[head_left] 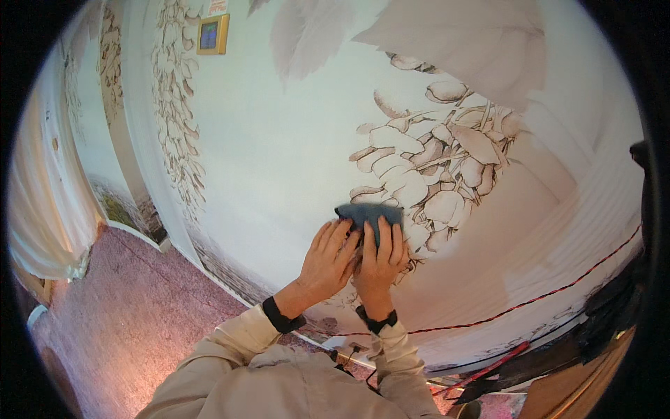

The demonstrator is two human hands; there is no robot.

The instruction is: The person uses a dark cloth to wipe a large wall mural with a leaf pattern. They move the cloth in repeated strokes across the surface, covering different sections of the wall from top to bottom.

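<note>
A dark blue-grey flat pad (369,213), whose exact kind I cannot tell, lies against a pale wall mural (251,136). The fingers of my right hand (378,262) spread over its face and hold it to the wall. At its lower left edge, the fingertips of my left hand (325,262) press on it too. Both hands sit close together, and they hide the pad's lower part. Around them the mural shows brown-outlined hanging blossoms (434,157), partly covered by my right hand.
A gold-framed wall panel (212,35) is at upper left. A twisted red-and-black wire (502,316) crosses the lower wall. White curtains (47,209) hang at far left above purplish carpet (120,298). At lower right lie a red bar (487,366) and dark material (555,351).
</note>
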